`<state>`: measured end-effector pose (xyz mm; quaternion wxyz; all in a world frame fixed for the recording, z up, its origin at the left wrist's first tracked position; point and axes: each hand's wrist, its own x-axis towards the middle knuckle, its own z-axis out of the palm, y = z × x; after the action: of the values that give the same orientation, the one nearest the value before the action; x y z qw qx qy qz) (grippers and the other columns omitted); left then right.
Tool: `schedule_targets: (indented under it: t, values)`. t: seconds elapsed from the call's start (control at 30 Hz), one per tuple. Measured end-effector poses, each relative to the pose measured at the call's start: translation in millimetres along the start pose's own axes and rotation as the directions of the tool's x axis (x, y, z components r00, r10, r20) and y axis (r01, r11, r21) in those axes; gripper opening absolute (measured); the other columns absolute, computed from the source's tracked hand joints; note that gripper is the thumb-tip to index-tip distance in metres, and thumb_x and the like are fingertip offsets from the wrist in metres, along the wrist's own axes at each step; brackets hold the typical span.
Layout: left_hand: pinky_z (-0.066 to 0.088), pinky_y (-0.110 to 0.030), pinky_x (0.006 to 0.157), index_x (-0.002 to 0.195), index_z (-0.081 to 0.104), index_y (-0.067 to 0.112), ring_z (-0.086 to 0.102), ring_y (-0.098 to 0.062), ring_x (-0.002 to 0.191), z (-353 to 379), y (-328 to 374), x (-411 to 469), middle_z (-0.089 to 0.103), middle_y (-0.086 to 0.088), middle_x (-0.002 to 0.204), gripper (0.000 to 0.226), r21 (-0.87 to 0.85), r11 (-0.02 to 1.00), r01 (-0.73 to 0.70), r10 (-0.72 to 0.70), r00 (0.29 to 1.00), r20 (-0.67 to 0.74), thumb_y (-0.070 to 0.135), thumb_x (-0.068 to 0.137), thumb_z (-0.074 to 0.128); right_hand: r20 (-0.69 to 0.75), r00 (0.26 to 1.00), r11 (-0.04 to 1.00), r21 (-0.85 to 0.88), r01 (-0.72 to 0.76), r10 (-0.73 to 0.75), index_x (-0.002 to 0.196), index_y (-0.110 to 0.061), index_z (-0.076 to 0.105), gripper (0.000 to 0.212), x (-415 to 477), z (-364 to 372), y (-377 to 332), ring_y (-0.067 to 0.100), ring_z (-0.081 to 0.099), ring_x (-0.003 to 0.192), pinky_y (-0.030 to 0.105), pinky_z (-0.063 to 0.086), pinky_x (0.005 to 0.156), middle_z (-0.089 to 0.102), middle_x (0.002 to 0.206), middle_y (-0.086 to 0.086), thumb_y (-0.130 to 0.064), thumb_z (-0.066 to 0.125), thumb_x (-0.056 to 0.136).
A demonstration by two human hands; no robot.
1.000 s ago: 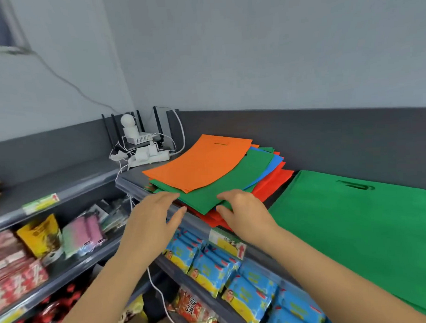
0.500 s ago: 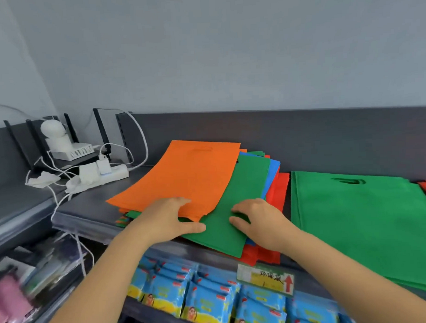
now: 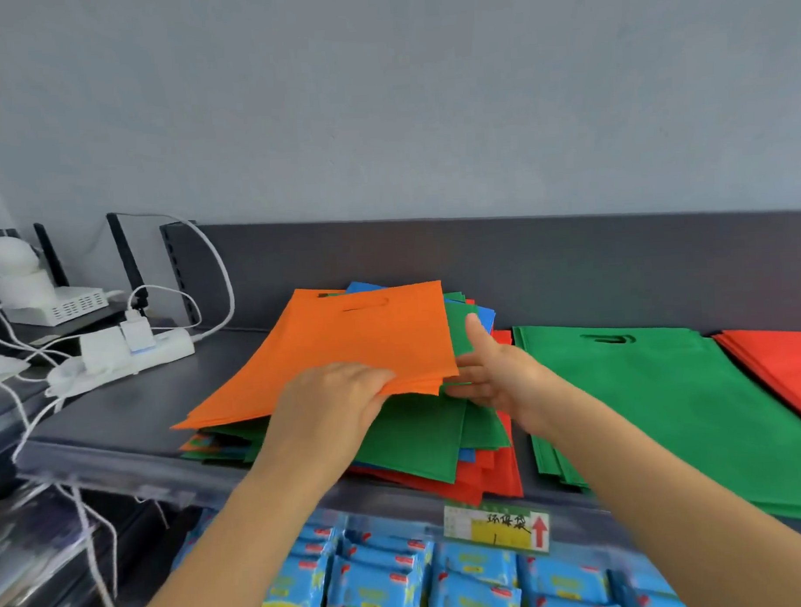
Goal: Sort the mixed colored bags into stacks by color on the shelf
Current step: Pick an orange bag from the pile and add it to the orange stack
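**Orange bag** [image 3: 359,345]: uppermost on the mixed pile [image 3: 486,477], mid-shelf, handle slot toward the back wall, near edge raised off the green bag [image 3: 408,434] beneath. Pile fanned and askew, reaching the front edge of the shelf [image 3: 134,417], with green, blue and red layers showing below.

**Hands.** Left hand [image 3: 334,401] on the orange bag's near edge, fingers [image 3: 369,377] curled over the top and gripping, thumb hidden. Right hand [image 3: 496,372] at the near right corner, fingers straight and slid flat between orange and green, thumb upright against the right edge, clasping nothing.

**For a clean lift.**
- Hold the green layer down with the right fingers while peeling with the left, to bring away orange only.
- Check the gripped edge, apparently more than one layer thick. Take same-colour layers together and release any other.
- Raise flat rather than drag, to avoid pulling the pile over the front edge.

**Destination.** No orange stack in view. Sorted green stack [image 3: 665,407] just right of the pile, red stack [image 3: 782,367] beyond it toward the right end. Bare shelf left of the pile, short of the power strip [image 3: 132,353], judged the likely spot. Price label [image 3: 495,527] and blue packets [image 3: 385,576] below the front edge.
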<state>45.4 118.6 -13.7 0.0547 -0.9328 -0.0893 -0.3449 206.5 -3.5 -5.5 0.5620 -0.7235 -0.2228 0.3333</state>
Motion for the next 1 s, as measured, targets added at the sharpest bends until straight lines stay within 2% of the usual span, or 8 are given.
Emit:
schedule_targets:
  t: [0.13,0.23,0.37,0.53,0.7,0.8,0.9,1.0]
  values:
    - [0.051,-0.029,0.054,0.076,0.072,0.021,0.064,-0.018,0.062,5.2,33.6,2.0,0.067,0.006,0.070,0.013,0.053,0.983,-0.173,0.174,0.985,-0.014,0.021,0.069,0.061,0.056,0.998,0.996,-0.087,-0.029,0.034,0.096,-0.013,0.062,0.019,-7.2,-25.4,3.5,0.007,0.059,0.058,0.020,0.046,0.057,0.065,0.071,-0.003,-0.029,0.063,0.086]
    - [0.047,-0.031,0.053,0.067,0.066,0.021,0.060,-0.017,0.059,10.8,59.0,6.0,0.062,0.007,0.064,0.020,0.076,0.979,-0.187,0.186,0.982,0.023,0.031,0.078,0.053,0.119,0.993,0.998,-0.058,0.009,-0.002,0.095,-0.006,0.060,0.013,-20.6,-39.1,10.8,0.007,0.058,0.050,0.019,0.048,0.046,0.063,0.071,0.003,0.000,0.060,0.083]
    - [0.047,-0.030,0.057,0.067,0.067,0.021,0.061,-0.017,0.058,10.3,90.8,18.9,0.063,0.008,0.063,0.023,0.128,0.983,-0.131,0.115,0.986,0.119,0.043,0.070,0.073,-0.079,0.975,0.973,-0.121,0.195,-0.206,0.103,0.009,0.057,0.026,-37.0,-69.3,20.8,0.023,0.055,0.070,0.032,0.046,0.064,0.061,0.085,0.017,0.011,0.054,0.078]
    - [0.052,-0.031,0.055,0.074,0.074,0.023,0.066,-0.019,0.058,13.0,132.1,36.6,0.068,0.007,0.065,0.045,0.141,0.989,-0.048,0.026,0.988,0.152,0.006,0.035,0.087,-0.278,0.896,0.937,-0.154,0.314,-0.346,0.107,-0.015,0.060,0.033,-76.4,-149.9,36.4,0.027,0.065,0.095,0.046,0.052,0.088,0.068,0.106,0.009,0.007,0.054,0.083]
    - [0.054,-0.033,0.057,0.078,0.075,0.020,0.068,-0.020,0.063,27.4,216.0,62.3,0.071,0.005,0.073,0.053,0.104,0.992,-0.071,0.052,0.984,0.173,0.012,0.029,0.091,-0.410,0.831,0.927,-0.159,0.340,-0.376,0.103,-0.020,0.061,0.035,-122.1,-251.1,72.1,0.028,0.064,0.097,0.050,0.052,0.089,0.067,0.107,0.009,0.008,0.056,0.083]
    - [0.058,-0.038,0.066,0.096,0.073,0.018,0.069,-0.024,0.082,49.4,274.5,75.5,0.071,0.001,0.095,0.060,0.017,0.999,-0.049,0.043,0.965,0.258,0.009,0.040,0.090,-0.476,0.803,0.933,-0.142,0.331,-0.358,0.090,-0.027,0.060,0.036,-157.5,-317.2,93.3,0.030,0.066,0.093,0.051,0.053,0.085,0.068,0.100,0.009,0.009,0.057,0.083]
    - [0.044,-0.036,0.097,0.132,0.052,0.026,0.045,-0.017,0.126,68.6,338.9,87.1,0.046,0.009,0.139,0.055,-0.094,0.995,-0.021,0.045,0.963,0.267,0.009,0.081,0.064,-0.536,0.776,0.942,-0.148,0.303,-0.333,0.092,-0.029,0.060,0.036,-186.6,-383.2,117.6,0.034,0.065,0.092,0.054,0.053,0.082,0.067,0.101,0.007,0.006,0.057,0.084]
    - [0.042,-0.036,0.100,0.134,0.049,0.027,0.041,-0.015,0.128,85.0,397.8,99.0,0.042,0.010,0.142,0.051,-0.200,0.979,-0.044,0.088,0.972,0.218,0.007,0.088,0.053,-0.585,0.741,0.944,-0.185,0.272,-0.329,0.101,-0.024,0.061,0.034,-209.3,-442.8,142.6,0.030,0.064,0.096,0.051,0.051,0.089,0.067,0.105,0.008,0.005,0.059,0.083]
